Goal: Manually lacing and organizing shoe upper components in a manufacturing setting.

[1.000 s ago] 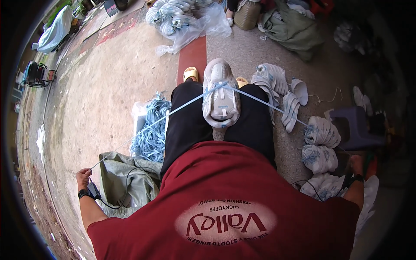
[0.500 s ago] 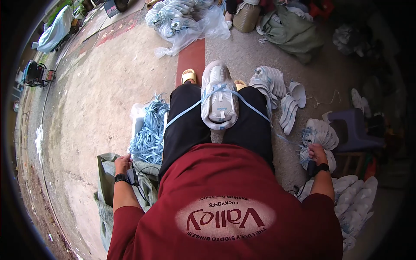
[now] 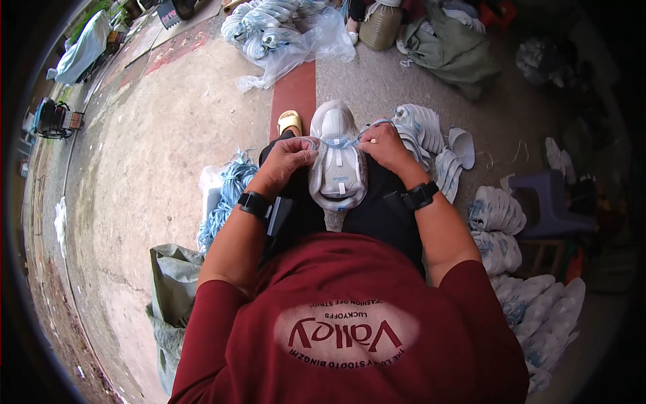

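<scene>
The white shoe [image 3: 336,174] is located between the two hands, above the person's thighs. Its long axis runs away from the torso, roughly square to the line joining the hands; the toe points outward and the opening faces the torso. The light blue lace [image 3: 341,143] crosses the upper from side to side, level with the fingertips.

The left hand [image 3: 291,160] is at the shoe's left edge, thumb and fingers closed together on the lace. The right hand [image 3: 389,146] is at the right edge, in a similar pinch on the lace. Neither hand is clearly nearer to the shoe.

Outboard of the left hand lies a blue lace bundle [image 3: 237,176]; nearer the torso on that side is a green sack [image 3: 168,273]. Beyond the right hand is a row of nested white uppers [image 3: 422,124]. Farther right are a bound upper bundle [image 3: 496,210] and a blue-grey stool [image 3: 553,195].
</scene>
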`<action>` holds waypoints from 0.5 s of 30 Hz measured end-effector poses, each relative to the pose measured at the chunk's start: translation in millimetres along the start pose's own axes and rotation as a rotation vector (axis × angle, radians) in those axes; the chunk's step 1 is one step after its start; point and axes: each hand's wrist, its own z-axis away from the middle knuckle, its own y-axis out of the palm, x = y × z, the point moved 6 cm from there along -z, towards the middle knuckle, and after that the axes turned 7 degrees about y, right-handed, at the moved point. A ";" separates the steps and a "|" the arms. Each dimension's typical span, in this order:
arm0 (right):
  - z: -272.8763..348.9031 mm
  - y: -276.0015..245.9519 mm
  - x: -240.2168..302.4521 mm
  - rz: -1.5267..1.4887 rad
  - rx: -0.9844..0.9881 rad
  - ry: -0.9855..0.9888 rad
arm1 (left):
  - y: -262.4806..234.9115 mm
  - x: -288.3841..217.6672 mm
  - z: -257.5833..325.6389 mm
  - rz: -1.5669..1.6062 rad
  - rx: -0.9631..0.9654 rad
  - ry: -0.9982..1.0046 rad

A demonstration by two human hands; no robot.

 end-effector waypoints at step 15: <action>8.1 25.2 -25.6 -0.676 -0.132 0.317 | -15.7 17.6 -5.1 0.162 -0.108 0.047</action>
